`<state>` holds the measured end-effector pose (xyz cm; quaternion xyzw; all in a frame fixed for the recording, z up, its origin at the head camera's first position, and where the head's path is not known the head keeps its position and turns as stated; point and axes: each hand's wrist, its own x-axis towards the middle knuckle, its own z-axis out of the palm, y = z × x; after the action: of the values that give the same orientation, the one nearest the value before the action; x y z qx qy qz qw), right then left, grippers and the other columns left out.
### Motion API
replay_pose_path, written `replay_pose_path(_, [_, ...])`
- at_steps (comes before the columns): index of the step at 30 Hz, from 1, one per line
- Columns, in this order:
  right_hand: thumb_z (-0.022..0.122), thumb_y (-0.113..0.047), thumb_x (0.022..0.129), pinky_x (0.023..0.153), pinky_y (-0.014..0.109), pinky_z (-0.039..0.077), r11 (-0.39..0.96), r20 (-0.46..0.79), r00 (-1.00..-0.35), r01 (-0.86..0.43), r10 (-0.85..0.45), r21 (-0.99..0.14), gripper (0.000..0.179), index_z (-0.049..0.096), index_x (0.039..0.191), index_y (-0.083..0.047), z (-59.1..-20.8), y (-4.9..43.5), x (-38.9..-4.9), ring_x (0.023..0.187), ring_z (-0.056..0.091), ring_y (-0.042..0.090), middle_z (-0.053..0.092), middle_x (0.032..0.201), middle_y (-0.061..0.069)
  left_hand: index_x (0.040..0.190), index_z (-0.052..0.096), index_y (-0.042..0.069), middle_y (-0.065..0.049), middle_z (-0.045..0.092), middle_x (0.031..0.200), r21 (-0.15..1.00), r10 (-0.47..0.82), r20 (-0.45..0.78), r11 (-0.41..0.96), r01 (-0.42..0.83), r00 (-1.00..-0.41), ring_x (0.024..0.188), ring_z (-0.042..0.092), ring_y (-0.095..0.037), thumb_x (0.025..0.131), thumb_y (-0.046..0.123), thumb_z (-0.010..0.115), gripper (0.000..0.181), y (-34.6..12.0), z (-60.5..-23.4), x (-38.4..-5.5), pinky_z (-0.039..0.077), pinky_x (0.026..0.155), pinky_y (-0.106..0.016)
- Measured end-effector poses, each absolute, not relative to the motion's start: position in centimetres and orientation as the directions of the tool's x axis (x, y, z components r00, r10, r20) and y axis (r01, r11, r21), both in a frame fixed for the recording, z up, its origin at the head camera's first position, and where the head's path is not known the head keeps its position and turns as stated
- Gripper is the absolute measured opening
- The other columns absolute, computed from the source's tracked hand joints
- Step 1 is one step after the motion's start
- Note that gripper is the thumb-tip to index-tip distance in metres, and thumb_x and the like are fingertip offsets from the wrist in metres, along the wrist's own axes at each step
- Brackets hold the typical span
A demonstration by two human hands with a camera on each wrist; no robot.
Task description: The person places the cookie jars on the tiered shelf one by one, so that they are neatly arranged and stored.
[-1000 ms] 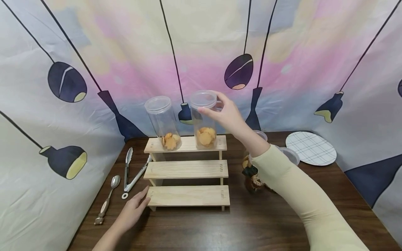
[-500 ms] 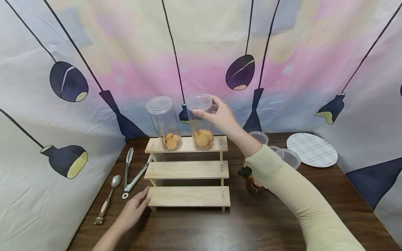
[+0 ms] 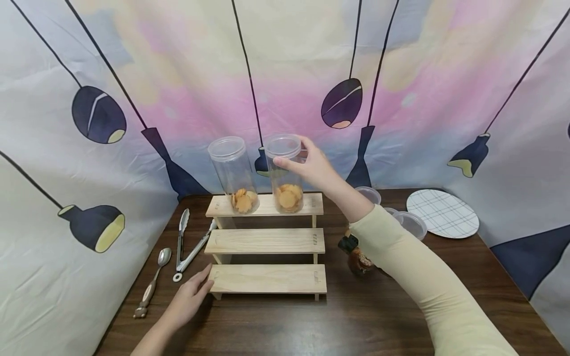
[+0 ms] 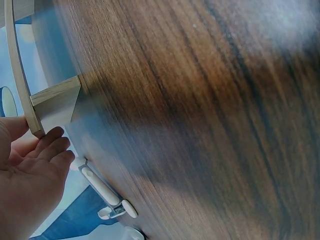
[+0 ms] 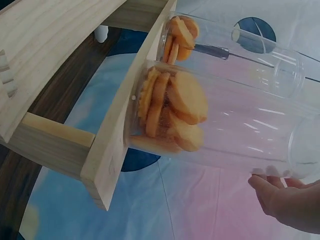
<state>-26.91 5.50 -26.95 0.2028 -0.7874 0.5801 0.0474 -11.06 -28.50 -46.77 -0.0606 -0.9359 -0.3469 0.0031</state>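
Note:
My right hand [image 3: 313, 165] grips a clear cylindrical jar [image 3: 285, 170] near its lid, thumb in front. Round golden cookies [image 5: 175, 110] fill the bottom of this jar, and its base is at the top step of a three-step wooden stand [image 3: 267, 242]. To its left on the same step stands a second clear jar [image 3: 231, 165], also with cookies at the bottom. My left hand [image 3: 189, 296] holds the left end of the lowest step; in the left wrist view its thumb is above the board [image 4: 22, 95] and its fingers curl underneath.
Metal tongs [image 3: 191, 252] and a spoon [image 3: 153, 284] lie left of the stand. On the right, partly behind my sleeve, are several clear containers [image 3: 411, 225] and a brown item with a dark top [image 3: 356, 259]. A white checked round mat [image 3: 443, 212] lies at the back right.
My right hand has moved the jar slightly left and down along the top step, closer to the other jar, then held nearly still. My left hand has stayed at the lowest step.

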Motion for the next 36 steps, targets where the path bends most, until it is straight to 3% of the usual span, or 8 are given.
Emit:
replay_pose_path(7, [0.077, -0.043, 0.080, 0.098, 0.040, 0.043, 0.258, 0.287, -0.910, -0.367, -0.301, -0.894, 0.082, 0.036, 0.147, -0.018, -26.8, 5.8, -27.0, 0.122, 0.049, 0.020, 0.051, 0.132, 0.002, 0.142, 0.037, -0.010, -0.033, 0.041, 0.139, 0.653, 0.114, 0.067, 0.746, 0.130, -0.991, 0.128, 0.037, -0.049, 0.102, 0.019, 0.050, 0.051, -28.4, -46.9, -11.1, 0.031, 0.101, -0.061])
replay_pose_path(12, [0.075, -0.051, 0.079, 0.100, 0.041, 0.041, 0.318, 0.269, -0.928, -0.345, -0.258, -0.883, 0.091, 0.029, 0.151, -0.019, -26.2, 6.3, -26.6, 0.127, 0.044, 0.020, 0.043, 0.141, 0.004, 0.142, 0.037, -0.010, -0.033, 0.041, 0.139, 0.653, 0.115, 0.062, 0.747, 0.128, -0.991, 0.128, 0.036, -0.049, 0.102, 0.020, 0.049, 0.051, -28.4, -46.8, -11.1, 0.031, 0.101, -0.062])
replay_pose_path(21, [0.069, -0.059, 0.081, 0.104, 0.039, 0.036, 0.377, 0.357, -0.915, -0.402, -0.186, -0.834, 0.095, 0.024, 0.153, -0.017, -24.3, 7.9, -24.6, 0.132, 0.039, 0.017, 0.038, 0.148, 0.003, 0.142, 0.037, -0.010, -0.033, 0.041, 0.139, 0.650, 0.112, 0.057, 0.750, 0.122, -0.992, 0.128, 0.037, -0.048, 0.102, 0.020, 0.050, 0.051, -28.4, -46.9, -11.1, 0.031, 0.101, -0.061])
replay_pose_path(30, [0.065, -0.053, 0.087, 0.106, 0.024, 0.028, 0.456, 0.555, -0.821, -0.547, -0.132, -0.702, 0.084, 0.025, 0.152, -0.019, -22.4, 9.9, -21.2, 0.130, 0.037, 0.010, 0.036, 0.145, -0.001, 0.142, 0.038, -0.010, -0.034, 0.042, 0.138, 0.653, 0.111, 0.065, 0.747, 0.126, -0.992, 0.127, 0.039, -0.047, 0.102, 0.018, 0.050, 0.050, -28.3, -47.0, -11.2, 0.033, 0.101, -0.060])
replay_pose_path(36, [0.064, -0.046, 0.091, 0.108, 0.028, 0.027, 0.418, 0.604, -0.780, -0.610, -0.164, -0.673, 0.074, 0.028, 0.151, -0.022, -22.1, 11.2, -18.5, 0.130, 0.036, 0.008, 0.038, 0.143, -0.007, 0.141, 0.038, -0.011, -0.034, 0.042, 0.137, 0.650, 0.111, 0.075, 0.748, 0.133, -0.991, 0.127, 0.040, -0.047, 0.102, 0.017, 0.050, 0.049, -28.3, -46.9, -11.2, 0.033, 0.101, -0.060])
